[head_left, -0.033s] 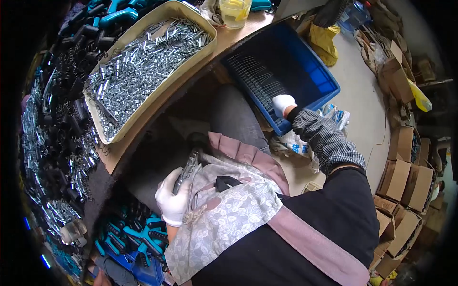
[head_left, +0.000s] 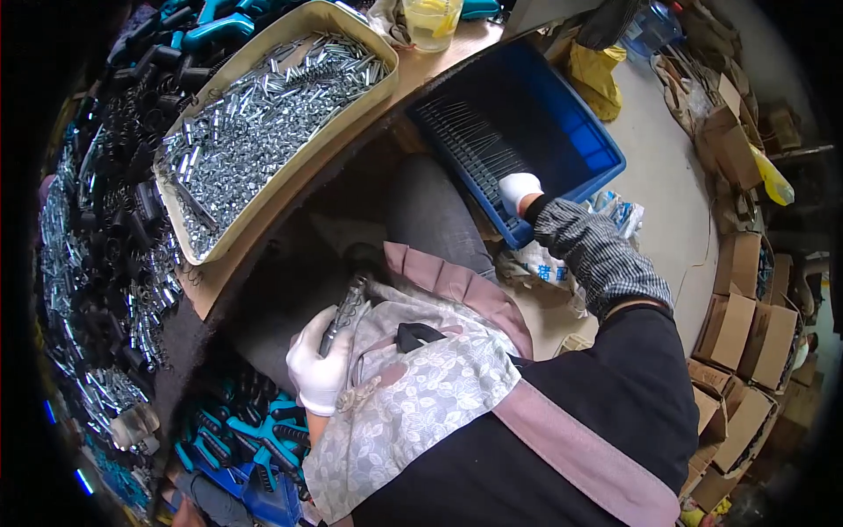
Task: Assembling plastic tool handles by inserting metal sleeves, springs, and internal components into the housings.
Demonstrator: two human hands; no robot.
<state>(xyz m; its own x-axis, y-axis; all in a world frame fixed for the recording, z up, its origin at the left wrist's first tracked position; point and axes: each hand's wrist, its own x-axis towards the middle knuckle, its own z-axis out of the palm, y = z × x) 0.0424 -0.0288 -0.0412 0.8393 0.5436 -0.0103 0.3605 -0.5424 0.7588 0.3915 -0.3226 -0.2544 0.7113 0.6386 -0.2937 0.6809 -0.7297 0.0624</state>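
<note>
While gloved, fingers point(head_left: 327, 350) around metal tool point(head_left: 344, 312).

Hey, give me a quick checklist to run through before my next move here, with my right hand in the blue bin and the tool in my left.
1. Left hand gloved, closed around the grey metal tool: ok.
2. Right hand gloved, reaching into the blue bin at the thin metal rods: ok.
3. Rod actually caught in the right grip: cannot tell.
4. Apron spread over the lap: ok.
5. Beige tray of silver parts resting fully on the bench: ok.
6. Drink cup upright, away from both hands: ok.
</note>
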